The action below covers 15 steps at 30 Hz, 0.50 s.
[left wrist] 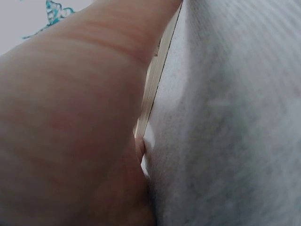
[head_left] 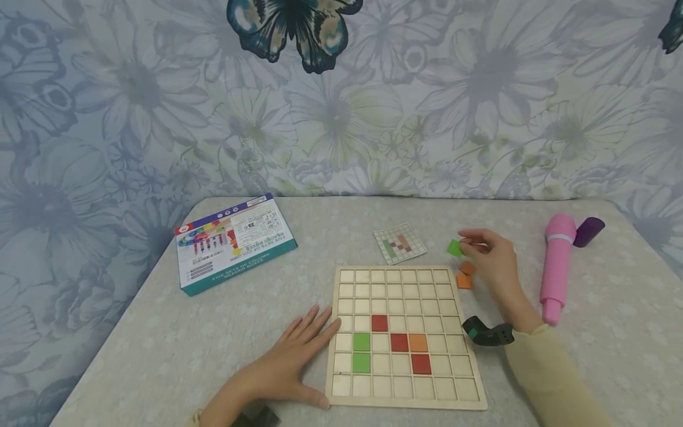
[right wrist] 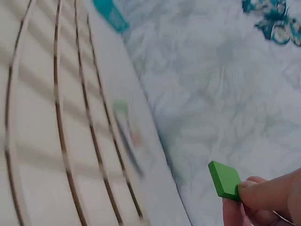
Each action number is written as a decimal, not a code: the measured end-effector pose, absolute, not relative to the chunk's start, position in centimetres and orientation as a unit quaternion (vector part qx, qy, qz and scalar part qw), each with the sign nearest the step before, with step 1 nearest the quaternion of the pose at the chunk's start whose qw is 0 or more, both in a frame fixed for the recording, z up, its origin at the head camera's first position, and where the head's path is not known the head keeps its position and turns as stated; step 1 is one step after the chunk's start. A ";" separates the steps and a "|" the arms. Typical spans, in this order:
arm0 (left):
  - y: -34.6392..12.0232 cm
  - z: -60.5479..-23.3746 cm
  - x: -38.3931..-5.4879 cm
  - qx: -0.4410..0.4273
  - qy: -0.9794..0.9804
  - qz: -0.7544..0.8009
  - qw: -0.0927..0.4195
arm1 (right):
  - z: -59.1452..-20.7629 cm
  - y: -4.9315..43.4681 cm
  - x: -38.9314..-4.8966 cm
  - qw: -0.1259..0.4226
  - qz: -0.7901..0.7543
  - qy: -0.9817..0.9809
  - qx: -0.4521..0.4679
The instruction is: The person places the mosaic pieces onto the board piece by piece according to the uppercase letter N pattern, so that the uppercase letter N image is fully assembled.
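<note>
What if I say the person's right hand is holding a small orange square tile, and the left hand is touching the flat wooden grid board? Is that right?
Not quite: the small square tile pinched by the right hand is green, as the right wrist view shows. The left hand is touching the flat wooden grid board.

We seem to be in a home play corner, though we cannot be sure: we see a pale patterned table (head_left: 160, 356) set against a flower-and-butterfly backdrop (head_left: 341, 130), with a wooden grid board (head_left: 361, 386), a brightly printed box (head_left: 235, 246) and a pink wand-shaped object (head_left: 557, 267) on it.
</note>
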<state>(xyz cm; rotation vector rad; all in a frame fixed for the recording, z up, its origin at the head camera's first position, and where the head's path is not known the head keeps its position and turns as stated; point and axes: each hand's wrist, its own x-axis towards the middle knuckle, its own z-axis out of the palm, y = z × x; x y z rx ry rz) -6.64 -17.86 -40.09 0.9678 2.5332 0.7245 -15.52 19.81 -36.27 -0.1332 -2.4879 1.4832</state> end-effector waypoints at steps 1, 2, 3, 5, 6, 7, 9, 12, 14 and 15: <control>-17.8 -40.1 -6.7 0.340 0.890 0.254 0.167 | -35.9 19.2 -15.3 0.102 0.526 -0.844 -0.034; -17.8 -40.1 -6.7 0.342 0.890 0.253 0.165 | -35.7 18.6 -15.0 0.079 0.548 -0.833 -0.025; -17.8 -40.1 -6.7 0.342 0.890 0.253 0.165 | -35.6 18.0 -14.8 0.058 0.564 -0.823 -0.015; -17.8 -40.1 -6.7 0.345 0.889 0.253 0.162 | -35.6 16.4 -14.2 0.029 0.581 -0.813 0.002; -17.9 -40.2 -6.7 0.346 0.889 0.252 0.162 | -35.7 15.6 -13.7 0.016 0.586 -0.810 0.007; -17.9 -40.2 -6.7 0.347 0.889 0.253 0.161 | -35.8 14.7 -13.3 0.006 0.592 -0.806 0.014; -17.9 -40.3 -6.7 0.351 0.888 0.254 0.155 | -36.1 12.8 -12.5 -0.014 0.601 -0.798 0.025; -17.9 -40.3 -6.7 0.355 0.888 0.251 0.148 | -36.7 10.3 -11.3 -0.042 0.599 -0.799 0.045; -18.0 -40.2 -6.7 0.357 0.888 0.250 0.146 | -37.1 9.0 -10.7 -0.056 0.588 -0.805 0.060; -17.9 -40.2 -6.6 0.356 0.889 0.248 0.147 | -37.4 8.5 -10.6 -0.061 0.582 -0.809 0.066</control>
